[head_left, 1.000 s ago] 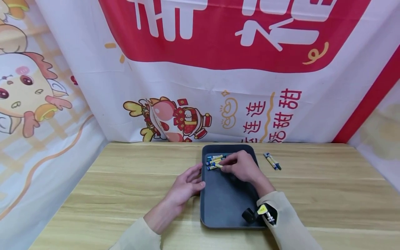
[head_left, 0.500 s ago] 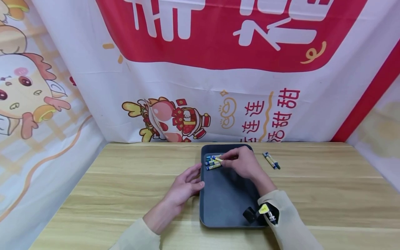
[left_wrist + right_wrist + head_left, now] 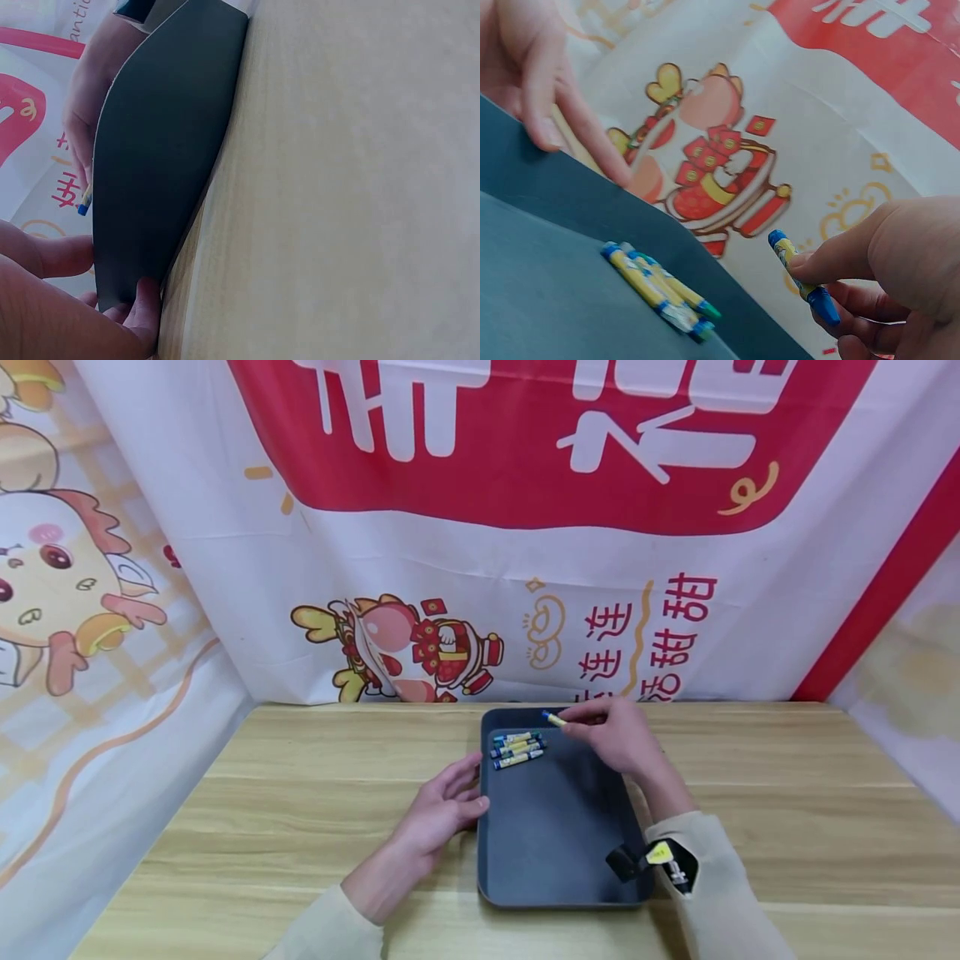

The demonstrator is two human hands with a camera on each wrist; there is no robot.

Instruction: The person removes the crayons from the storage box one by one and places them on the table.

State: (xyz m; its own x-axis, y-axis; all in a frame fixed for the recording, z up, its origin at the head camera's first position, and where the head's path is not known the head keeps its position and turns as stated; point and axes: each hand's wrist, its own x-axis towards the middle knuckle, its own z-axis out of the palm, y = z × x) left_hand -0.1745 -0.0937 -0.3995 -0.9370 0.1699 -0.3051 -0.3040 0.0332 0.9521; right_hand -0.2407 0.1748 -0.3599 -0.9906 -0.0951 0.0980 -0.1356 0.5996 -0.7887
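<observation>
Between the thumb and fingers of my right hand (image 3: 617, 735) is a blue oil pastel (image 3: 801, 276) with a yellow printed wrapper, raised near the far right part of the tray. Several similar pastels (image 3: 517, 750) lie grouped inside the dark grey tray (image 3: 555, 843), at its far left corner; one shows a green tip in the right wrist view. My left hand (image 3: 442, 806) rests against the tray's left side. In the left wrist view its fingers touch the outer wall (image 3: 165, 142), loosely extended.
The tray stands on a wood-grain table (image 3: 337, 777). A printed cloth (image 3: 450, 552) hangs behind the table's far edge. A small black camera (image 3: 630, 862) is strapped at my right wrist, above the tray's near right corner.
My right hand has lifted the blue pastel from the group and moved right and away from me. Pastels seen earlier right of the tray are now out of sight. The left hand stays put.
</observation>
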